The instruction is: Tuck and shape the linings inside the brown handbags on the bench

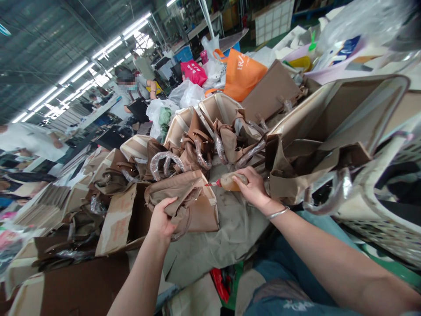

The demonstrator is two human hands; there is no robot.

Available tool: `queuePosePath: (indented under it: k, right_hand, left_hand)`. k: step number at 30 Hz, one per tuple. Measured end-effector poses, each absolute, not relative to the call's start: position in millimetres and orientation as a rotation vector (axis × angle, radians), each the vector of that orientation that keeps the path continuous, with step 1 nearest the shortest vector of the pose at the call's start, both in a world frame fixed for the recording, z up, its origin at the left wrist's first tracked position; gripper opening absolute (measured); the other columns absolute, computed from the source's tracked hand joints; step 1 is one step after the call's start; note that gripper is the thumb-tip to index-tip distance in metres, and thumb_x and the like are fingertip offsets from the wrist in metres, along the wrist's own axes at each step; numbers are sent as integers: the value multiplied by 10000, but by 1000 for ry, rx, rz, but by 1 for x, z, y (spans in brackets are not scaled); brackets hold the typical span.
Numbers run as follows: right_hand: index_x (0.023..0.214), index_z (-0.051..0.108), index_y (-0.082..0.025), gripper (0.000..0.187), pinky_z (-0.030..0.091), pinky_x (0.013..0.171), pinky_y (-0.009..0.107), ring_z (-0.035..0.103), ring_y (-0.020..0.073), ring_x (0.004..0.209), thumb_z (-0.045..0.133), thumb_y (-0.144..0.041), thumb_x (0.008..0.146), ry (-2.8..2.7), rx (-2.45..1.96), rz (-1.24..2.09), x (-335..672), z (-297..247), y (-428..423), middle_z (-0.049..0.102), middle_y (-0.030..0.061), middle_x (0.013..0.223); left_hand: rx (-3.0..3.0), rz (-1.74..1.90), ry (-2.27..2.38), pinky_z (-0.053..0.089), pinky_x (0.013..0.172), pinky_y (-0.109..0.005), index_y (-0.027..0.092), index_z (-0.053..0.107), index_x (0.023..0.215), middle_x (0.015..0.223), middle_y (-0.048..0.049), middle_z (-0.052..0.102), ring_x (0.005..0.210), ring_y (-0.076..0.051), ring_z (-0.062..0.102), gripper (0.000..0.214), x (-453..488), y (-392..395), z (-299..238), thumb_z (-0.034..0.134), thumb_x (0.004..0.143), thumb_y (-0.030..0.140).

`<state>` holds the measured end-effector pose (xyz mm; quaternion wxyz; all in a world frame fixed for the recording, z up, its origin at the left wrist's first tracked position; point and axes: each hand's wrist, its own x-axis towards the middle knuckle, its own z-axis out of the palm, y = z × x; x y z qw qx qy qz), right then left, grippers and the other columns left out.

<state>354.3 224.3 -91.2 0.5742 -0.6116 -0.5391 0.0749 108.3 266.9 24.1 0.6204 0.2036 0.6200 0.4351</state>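
My right hand, with a metal bangle at the wrist, is closed around a squeeze bottle, apparently a glue bottle. Its red nozzle points left at the pale edge strip of a brown handbag, at or very near it. My left hand grips the bag's loose brown fabric lining, thumb on top and the other fingers hidden beneath. The bag lies on its side on a grey-brown cloth in front of me. A plastic-wrapped handle arches just behind it.
More unfinished brown bags crowd behind and to both sides. A cardboard box stands at left, a white plastic basket at right. An orange bag sits further back. Several people work in the background, one person at a table.
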Motion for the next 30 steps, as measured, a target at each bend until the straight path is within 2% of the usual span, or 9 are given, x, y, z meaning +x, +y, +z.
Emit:
queuePosePath:
  k: [8, 14, 17, 22, 27, 30]
  right_hand:
    - [833, 603, -197, 121, 415, 721, 283, 556, 203, 831, 542, -300, 828, -1418, -1651, 388, 350, -110, 219, 607, 52, 849]
    - [852, 616, -215, 169, 363, 569, 245, 551, 181, 680, 581, -357, 768, -1242, -1876, 770, 351, -104, 216, 616, 9, 724]
    - [837, 614, -214, 183, 363, 566, 241, 548, 172, 666, 573, -375, 761, -1184, -1813, 733, 350, -105, 216, 616, 2, 716]
    - [802, 616, -202, 170, 410, 664, 291, 567, 205, 755, 585, -354, 733, -1141, -1798, 546, 352, -112, 218, 636, 33, 789]
    - [805, 608, -210, 171, 421, 677, 305, 560, 199, 745, 577, -368, 748, -1246, -1717, 631, 354, -114, 214, 619, 22, 778]
    - [813, 592, -207, 151, 418, 736, 329, 545, 206, 805, 575, -346, 755, -1181, -1666, 649, 351, -116, 215, 606, 37, 827]
  left_hand:
    - [515, 1006, 1368, 526, 420, -246, 98, 605, 719, 604, -44, 660, 484, -166, 626, 90, 104, 265, 21, 571, 647, 56]
    - [534, 1041, 1340, 543, 449, -259, 93, 607, 699, 618, -47, 669, 502, -168, 633, 74, 98, 260, 20, 583, 643, 51]
    - [532, 1045, 1337, 548, 457, -265, 90, 619, 721, 626, -47, 674, 517, -172, 639, 88, 96, 257, 20, 588, 647, 53]
    - [555, 1039, 1291, 554, 473, -271, 83, 629, 746, 652, -57, 684, 542, -180, 649, 109, 92, 252, 21, 582, 654, 48]
    - [575, 1049, 1273, 564, 506, -289, 74, 634, 771, 684, -71, 692, 581, -194, 661, 129, 95, 250, 20, 574, 660, 45]
    - [573, 1055, 1260, 561, 502, -284, 75, 635, 776, 692, -72, 696, 577, -187, 658, 130, 93, 248, 25, 558, 677, 41]
